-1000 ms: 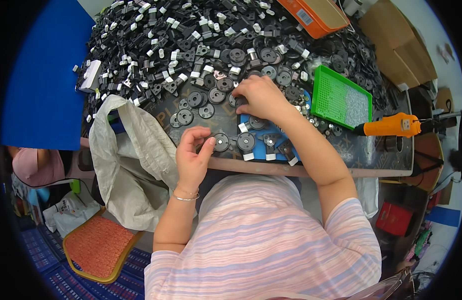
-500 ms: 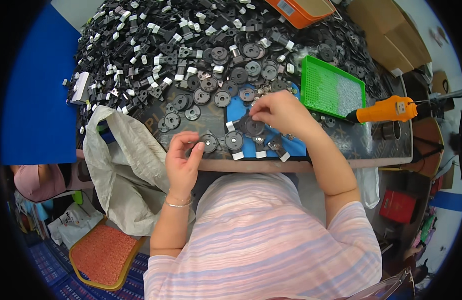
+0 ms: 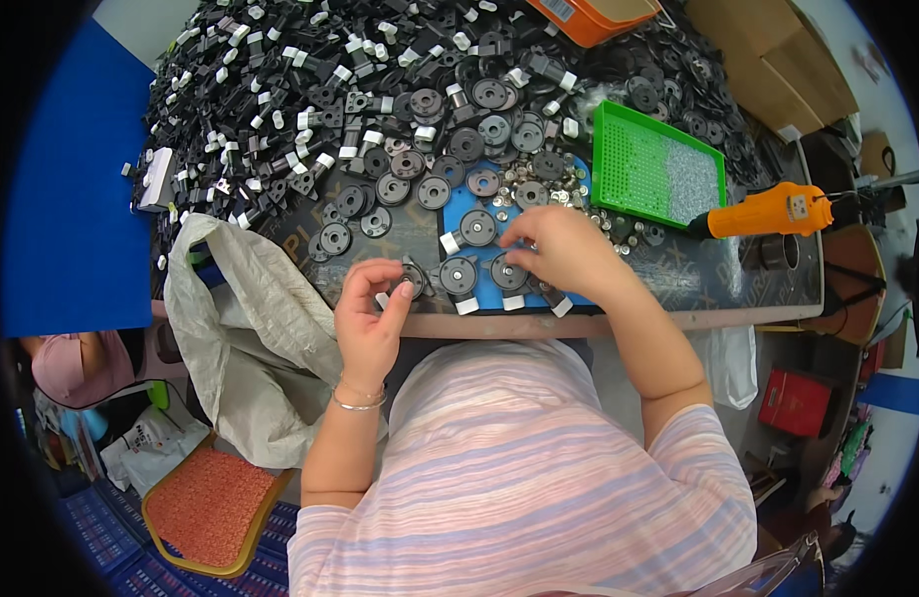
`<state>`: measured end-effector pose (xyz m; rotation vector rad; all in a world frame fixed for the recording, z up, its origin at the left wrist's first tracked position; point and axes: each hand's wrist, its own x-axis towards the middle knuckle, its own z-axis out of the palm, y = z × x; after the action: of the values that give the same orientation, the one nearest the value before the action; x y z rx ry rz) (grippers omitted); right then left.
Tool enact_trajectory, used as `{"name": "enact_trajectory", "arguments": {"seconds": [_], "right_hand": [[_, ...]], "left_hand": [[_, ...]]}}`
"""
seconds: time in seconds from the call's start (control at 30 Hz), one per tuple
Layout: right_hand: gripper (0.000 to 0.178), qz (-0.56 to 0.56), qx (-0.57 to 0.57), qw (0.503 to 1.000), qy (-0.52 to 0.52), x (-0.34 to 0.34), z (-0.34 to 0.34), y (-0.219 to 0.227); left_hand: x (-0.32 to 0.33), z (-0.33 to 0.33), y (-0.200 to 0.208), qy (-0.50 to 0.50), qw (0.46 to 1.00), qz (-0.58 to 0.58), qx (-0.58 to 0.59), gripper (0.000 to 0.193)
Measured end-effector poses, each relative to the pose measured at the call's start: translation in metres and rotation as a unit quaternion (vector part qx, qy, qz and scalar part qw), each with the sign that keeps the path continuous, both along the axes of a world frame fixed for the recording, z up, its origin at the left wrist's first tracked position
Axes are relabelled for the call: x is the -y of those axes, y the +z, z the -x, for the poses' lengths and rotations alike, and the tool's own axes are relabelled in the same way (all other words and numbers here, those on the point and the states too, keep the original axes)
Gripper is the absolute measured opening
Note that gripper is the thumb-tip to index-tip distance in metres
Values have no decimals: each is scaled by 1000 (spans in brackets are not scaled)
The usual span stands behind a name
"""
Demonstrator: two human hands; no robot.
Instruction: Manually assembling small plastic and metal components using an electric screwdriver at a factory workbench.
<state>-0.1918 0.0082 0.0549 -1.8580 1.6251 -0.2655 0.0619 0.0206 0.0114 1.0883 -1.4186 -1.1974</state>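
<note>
My left hand [image 3: 368, 313] is curled at the left of the work spot, thumb and fingertips on a black grooved disc [image 3: 413, 280] with a white-ended piece under it. My right hand [image 3: 564, 249] is over the blue pad [image 3: 459, 208]. Its thumb and forefinger are bent and a little apart, the thumb at the rim of another black disc [image 3: 506, 271] on a white-ended bracket. Beside it lies a similar disc assembly [image 3: 458, 276], and behind it one more [image 3: 477, 228]. A white-ended bracket [image 3: 552, 297] lies partly below my right hand.
A large heap of black white-ended brackets [image 3: 271, 109] covers the far left. Loose discs [image 3: 392, 189] and small metal parts [image 3: 529, 194] lie nearer. To the right are a green tray [image 3: 629, 204] of small silvery pieces, an orange power tool [image 3: 768, 216] and an orange bin [image 3: 594, 20].
My right hand has moved slightly nearer; the disc it held now sits on the middle bracket. The disc assembly behind has come into sight. My left hand stays at its disc.
</note>
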Motion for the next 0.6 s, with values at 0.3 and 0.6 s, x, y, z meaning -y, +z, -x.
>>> {"name": "enact_trajectory", "arguments": {"seconds": [0.3, 0.6], "right_hand": [[39, 110, -74, 987, 88, -22, -2, -3], [41, 132, -39, 989, 46, -22, -1, -2]], "left_hand": [[1, 6, 3, -8, 1000, 0, 10, 16], [2, 6, 1, -8, 1000, 0, 11, 15]]}}
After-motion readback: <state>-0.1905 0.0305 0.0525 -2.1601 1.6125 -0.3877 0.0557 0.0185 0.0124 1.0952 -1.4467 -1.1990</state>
